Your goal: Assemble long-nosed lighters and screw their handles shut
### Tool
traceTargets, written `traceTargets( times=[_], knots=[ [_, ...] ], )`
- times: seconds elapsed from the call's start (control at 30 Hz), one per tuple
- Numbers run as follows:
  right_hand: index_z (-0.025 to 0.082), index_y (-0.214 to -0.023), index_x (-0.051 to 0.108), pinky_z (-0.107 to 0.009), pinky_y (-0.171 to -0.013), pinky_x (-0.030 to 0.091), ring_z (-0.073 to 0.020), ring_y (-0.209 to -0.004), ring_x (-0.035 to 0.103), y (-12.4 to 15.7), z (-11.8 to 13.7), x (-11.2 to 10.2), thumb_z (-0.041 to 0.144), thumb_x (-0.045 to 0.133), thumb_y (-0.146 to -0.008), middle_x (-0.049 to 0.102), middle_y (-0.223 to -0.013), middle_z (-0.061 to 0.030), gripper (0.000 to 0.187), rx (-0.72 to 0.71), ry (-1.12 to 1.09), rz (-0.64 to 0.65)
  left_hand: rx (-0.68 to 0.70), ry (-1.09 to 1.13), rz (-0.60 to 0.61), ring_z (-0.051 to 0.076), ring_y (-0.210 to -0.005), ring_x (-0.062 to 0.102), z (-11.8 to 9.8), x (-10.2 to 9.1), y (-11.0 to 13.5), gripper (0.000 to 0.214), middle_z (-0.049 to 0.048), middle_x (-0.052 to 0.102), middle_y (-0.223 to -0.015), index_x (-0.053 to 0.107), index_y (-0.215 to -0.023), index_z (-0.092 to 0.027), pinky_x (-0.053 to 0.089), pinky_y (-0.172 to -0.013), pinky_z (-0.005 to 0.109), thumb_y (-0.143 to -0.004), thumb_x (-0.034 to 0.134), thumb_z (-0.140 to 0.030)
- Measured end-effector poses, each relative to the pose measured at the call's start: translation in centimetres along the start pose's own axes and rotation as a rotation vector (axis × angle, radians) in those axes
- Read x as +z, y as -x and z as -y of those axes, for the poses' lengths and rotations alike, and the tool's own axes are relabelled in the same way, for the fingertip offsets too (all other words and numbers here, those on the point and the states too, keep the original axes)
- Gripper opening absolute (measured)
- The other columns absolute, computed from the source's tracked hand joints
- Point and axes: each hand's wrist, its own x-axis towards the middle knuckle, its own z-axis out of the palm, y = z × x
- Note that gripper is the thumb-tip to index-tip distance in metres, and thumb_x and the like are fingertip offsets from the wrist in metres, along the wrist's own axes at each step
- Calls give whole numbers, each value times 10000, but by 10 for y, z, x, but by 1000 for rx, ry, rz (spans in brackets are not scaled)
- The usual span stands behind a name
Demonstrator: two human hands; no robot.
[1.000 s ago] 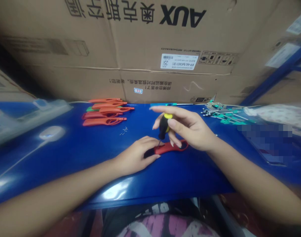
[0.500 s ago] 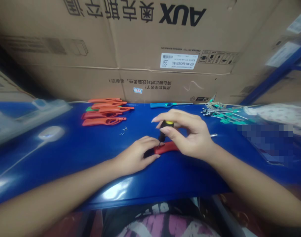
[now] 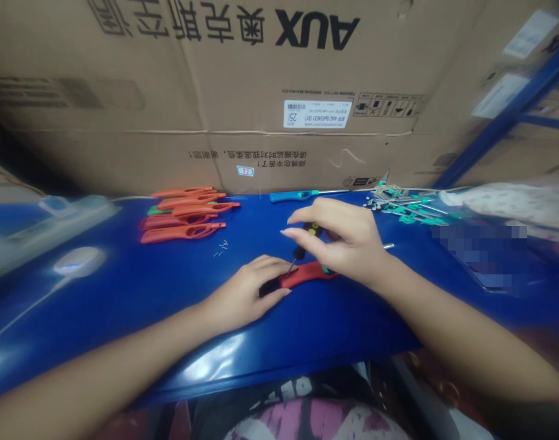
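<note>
Well behind red casing [image 3: 302,274], carton [image 3: 243,79].

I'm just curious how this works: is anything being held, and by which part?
The right grip holds a screwdriver by its black and yellow handle; the left grip holds a red piece by its left end.

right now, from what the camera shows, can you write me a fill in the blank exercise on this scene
The right hand holds a black-and-yellow ____.
The left hand grips the end of a casing coloured ____.
On the cardboard box, the big upside-down Latin letters spell ____.
The table is coloured ____.

Missing words: screwdriver; red; AUX; blue.
</note>
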Motion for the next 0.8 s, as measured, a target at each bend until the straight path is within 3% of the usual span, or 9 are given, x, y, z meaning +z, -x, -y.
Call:
traceTargets(
  times=[0.07,0.17,0.27,0.33,0.4,0.5,0.6,0.7,0.8],
  knots=[
    [193,-1166,690,-275,-761,527,-158,-823,657,1,-2,-1,362,579,-973,733,-942,-51,279,-15,70,46,3,-7,5,240,-1165,619,1,0,0,311,94,678,-1231,623,-1253,-205,519,-1014,436,-947,617,-259],
    [231,-1510,389,-271,-771,549,-125,-861,650,1,0,-5,248,386,-1044,647,-1282,-85,466,64,-129,233,-1,-11,19,235,-1149,622,2,0,-1,332,91,682,-1220,619,-1272,-204,519,-1012,426,-943,622,-252],
    [211,-1415,510,-233,-678,546,-112,-793,642,-1,1,-6,240,477,-1016,691,-1145,-62,402,106,-328,261,-4,-21,23,231,-1153,618,2,1,-1,336,85,680,-1223,620,-1276,-204,512,-1019,419,-944,623,-253],
    [184,-1171,677,-226,-660,533,-126,-779,643,-1,1,-5,302,662,-926,719,-997,-40,273,72,-291,140,-2,-24,18,231,-1168,612,2,1,0,336,82,679,-1230,619,-1276,-202,503,-1031,421,-945,623,-257],
    [178,-1049,715,-249,-718,538,-146,-794,653,0,0,-3,366,770,-833,733,-961,-40,291,15,-169,15,2,-23,15,232,-1175,610,3,1,0,325,82,680,-1229,622,-1266,-199,497,-1041,427,-947,620,-260],
    [189,-1353,574,-283,-800,547,-149,-830,672,0,0,-5,337,616,-955,718,-1147,-77,427,42,-75,116,1,-17,20,230,-1161,616,3,1,0,315,88,679,-1224,624,-1258,-193,506,-1029,423,-950,614,-260],
    [209,-1561,279,-256,-734,563,-110,-790,671,-1,-1,-11,223,402,-1038,659,-1282,-93,538,136,-253,321,5,-5,24,230,-1148,621,2,1,0,335,96,679,-1219,615,-1277,-190,515,-1014,415,-947,617,-248],
    [206,-1450,482,-232,-682,563,-121,-816,679,-1,-4,-12,259,534,-998,718,-1128,-56,458,124,-370,307,6,-6,19,232,-1162,615,2,0,0,332,95,676,-1232,616,-1277,-194,507,-1024,425,-949,615,-248],
    [204,-1198,682,-246,-697,562,-145,-810,682,-1,-5,-9,324,748,-859,745,-1055,-41,366,57,-223,150,8,-11,20,229,-1185,606,2,1,0,316,84,676,-1244,620,-1265,-199,488,-1048,427,-954,613,-257]
  ],
)
